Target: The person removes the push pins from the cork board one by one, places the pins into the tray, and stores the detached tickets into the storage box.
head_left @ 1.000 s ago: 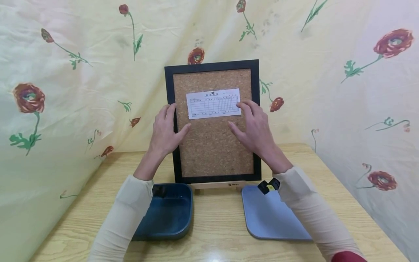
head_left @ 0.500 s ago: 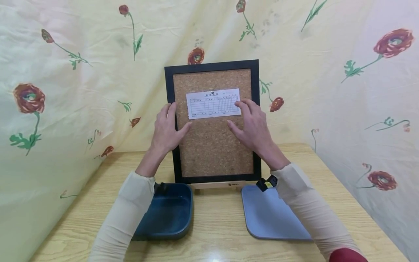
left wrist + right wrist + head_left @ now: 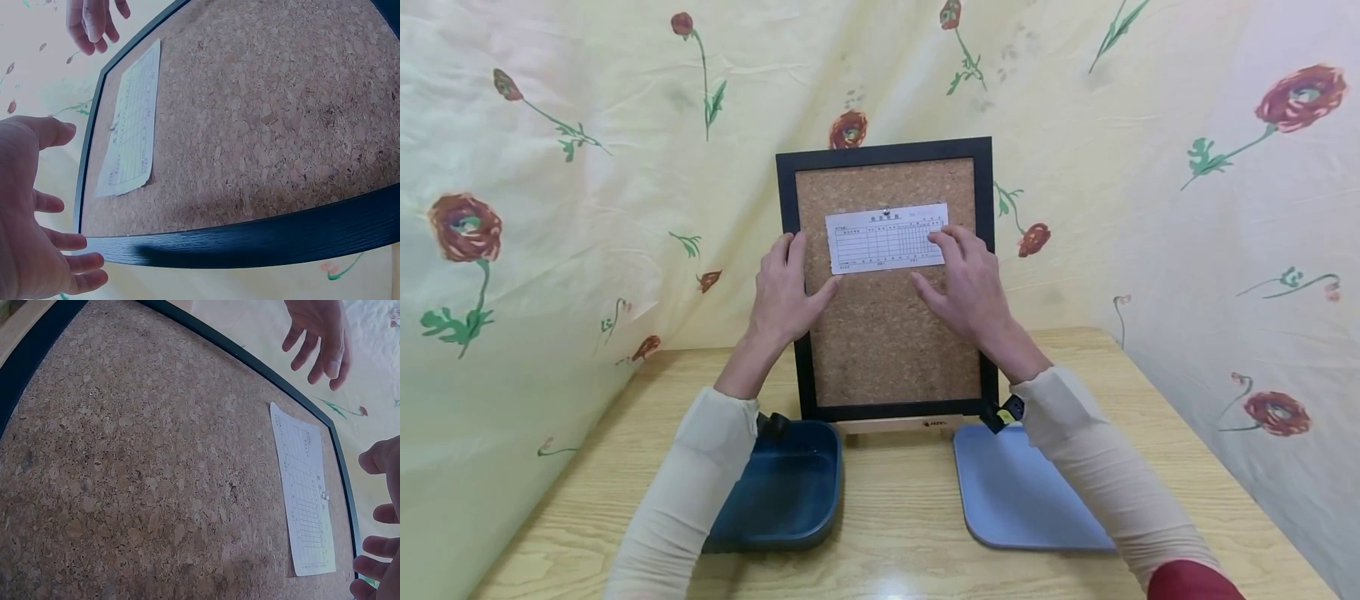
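A printed paper form (image 3: 868,242) is fixed by a small pin (image 3: 887,212) at its top edge to a black-framed cork board (image 3: 895,342). My left hand (image 3: 784,292) is in front of the board's left frame, fingers spread and slightly bent, holding nothing. Over the right end of the form in the head view is my right hand (image 3: 966,283), its fingers also loosely bent and apart. Both wrist views show a gap between the fingers and the board's surface, with the form (image 3: 131,125) lying against the cork and its lower edge lifting a little.
The board stands on a wooden easel (image 3: 898,425) on a light wood table (image 3: 895,517). At the front left is a dark blue bin (image 3: 838,492), partly behind the left sleeve. A light blue tray (image 3: 1000,500) lies at the front right. Flowered cloth (image 3: 737,100) hangs behind.
My right hand has shifted left, overlapping more of the form's right end. The left hand has moved slightly right. The form and board stay in place.
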Available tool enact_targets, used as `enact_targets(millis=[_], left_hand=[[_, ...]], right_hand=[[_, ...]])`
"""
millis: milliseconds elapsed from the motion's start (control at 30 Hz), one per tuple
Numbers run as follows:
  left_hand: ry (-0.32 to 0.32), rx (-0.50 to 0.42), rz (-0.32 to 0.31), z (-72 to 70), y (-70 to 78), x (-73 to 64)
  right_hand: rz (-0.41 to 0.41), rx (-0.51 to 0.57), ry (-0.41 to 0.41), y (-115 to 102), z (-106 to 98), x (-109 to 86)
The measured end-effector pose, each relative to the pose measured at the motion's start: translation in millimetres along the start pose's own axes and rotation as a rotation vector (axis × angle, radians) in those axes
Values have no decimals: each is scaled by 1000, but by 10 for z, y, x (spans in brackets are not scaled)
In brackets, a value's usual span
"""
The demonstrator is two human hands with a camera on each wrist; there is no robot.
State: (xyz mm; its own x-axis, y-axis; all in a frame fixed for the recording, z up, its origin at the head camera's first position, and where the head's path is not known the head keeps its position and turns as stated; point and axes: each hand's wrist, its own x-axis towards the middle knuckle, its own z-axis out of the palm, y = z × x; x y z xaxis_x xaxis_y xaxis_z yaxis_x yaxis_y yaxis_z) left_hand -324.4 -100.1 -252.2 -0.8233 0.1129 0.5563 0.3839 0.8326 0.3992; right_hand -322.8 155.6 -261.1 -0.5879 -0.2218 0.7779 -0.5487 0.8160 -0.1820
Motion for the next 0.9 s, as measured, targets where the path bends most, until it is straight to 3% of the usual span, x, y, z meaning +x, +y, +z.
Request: enact_targets(millis=[900], left_hand=[[0,45,2,21,2,105]], right_hand=[[-31,-27,24,-19,157,165]])
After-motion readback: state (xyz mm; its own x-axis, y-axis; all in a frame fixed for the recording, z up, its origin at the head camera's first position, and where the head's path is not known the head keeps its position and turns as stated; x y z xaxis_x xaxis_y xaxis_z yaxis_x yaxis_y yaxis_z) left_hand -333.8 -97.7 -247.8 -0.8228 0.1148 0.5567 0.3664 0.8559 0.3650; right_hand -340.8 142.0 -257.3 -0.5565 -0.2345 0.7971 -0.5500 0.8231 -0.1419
